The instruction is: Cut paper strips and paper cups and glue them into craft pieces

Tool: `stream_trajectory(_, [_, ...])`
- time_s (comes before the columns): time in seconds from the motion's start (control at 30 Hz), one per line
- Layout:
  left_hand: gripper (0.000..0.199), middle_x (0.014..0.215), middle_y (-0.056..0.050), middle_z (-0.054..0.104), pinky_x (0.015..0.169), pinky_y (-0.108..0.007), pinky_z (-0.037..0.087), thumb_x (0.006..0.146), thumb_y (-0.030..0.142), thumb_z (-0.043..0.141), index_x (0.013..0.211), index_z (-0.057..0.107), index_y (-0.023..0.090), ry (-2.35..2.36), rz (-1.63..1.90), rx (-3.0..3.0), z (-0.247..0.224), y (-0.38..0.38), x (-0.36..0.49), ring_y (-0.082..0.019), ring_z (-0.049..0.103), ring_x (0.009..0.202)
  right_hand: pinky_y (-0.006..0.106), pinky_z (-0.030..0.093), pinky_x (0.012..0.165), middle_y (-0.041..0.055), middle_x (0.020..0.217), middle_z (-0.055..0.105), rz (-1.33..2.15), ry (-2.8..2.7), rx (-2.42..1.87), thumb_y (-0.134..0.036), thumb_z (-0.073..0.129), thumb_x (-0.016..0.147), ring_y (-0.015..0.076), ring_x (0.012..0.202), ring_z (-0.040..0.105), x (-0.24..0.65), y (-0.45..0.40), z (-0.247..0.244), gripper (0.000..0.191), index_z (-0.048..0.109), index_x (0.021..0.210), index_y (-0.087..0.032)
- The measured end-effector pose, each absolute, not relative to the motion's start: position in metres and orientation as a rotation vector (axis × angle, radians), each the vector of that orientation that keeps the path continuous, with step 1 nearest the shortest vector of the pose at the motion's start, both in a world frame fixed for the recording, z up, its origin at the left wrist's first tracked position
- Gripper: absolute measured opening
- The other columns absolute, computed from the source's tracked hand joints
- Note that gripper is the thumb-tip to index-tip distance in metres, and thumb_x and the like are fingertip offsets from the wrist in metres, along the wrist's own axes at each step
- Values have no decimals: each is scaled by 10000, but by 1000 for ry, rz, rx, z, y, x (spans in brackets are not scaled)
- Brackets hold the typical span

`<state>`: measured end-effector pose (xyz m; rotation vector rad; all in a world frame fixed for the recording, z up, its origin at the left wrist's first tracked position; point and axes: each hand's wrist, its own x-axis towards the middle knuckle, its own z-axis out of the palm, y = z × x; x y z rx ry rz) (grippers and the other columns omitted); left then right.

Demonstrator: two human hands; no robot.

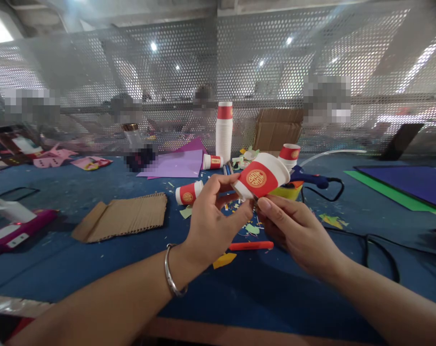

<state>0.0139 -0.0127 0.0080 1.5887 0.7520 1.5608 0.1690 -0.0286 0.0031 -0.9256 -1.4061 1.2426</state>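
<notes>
Blue table lies beneath a tilted paper cup, its left end gripped by the left hand and its near edge pinched by the right hand, with stacked cups standing beyond.

a paper cup is held up above the table, tipped well over on its side. its wide mouth faces up and to the right, with a white rim; its narrower base end points down and to the left. a broad red band wraps the white wall, and a round gold emblem on it faces the viewer, slightly slanted. the left hand holds the base end between fingers and thumb. the right hand touches the lower edge, where a small dark thing shows by the fingertips, too small to make out.
</notes>
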Motion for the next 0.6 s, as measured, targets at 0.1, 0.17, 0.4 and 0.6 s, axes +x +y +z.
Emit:
stream_trajectory(0.1, [382,1092,-73,691,889,-336,575,735,155,775,1074,604,193,765,1557,1587,9,-14,14,-195,685,982,224,136,369,-66,555,319,1263,-1403,-913,-574,644,864,61,451,198,170,-28,2,470,475,640,-196])
stream_trajectory(0.17, [385,1083,-71,691,893,-331,573,733,152,778,1075,606,192,763,1556,1577,10,-16,15,-194,682,988,222,140,380,-68,557,319,1264,-1405,-888,-554,644,875,62,460,205,170,-27,1,451,489,656,-192])
stream_trajectory(0.4, [338,1056,-68,687,874,-327,580,785,224,769,1079,605,193,735,1553,1558,9,-20,16,-192,676,980,228,157,418,-65,566,325,1274,-1394,-859,-512,630,906,66,484,227,171,-28,-1,420,490,677,-190])
stream_trajectory(0.6, [357,1074,-71,687,872,-317,577,786,220,774,1098,603,188,734,1555,1565,10,-18,16,-189,676,987,231,168,436,-61,571,328,1291,-1381,-844,-487,624,921,65,494,243,170,-28,-2,412,485,674,-188])
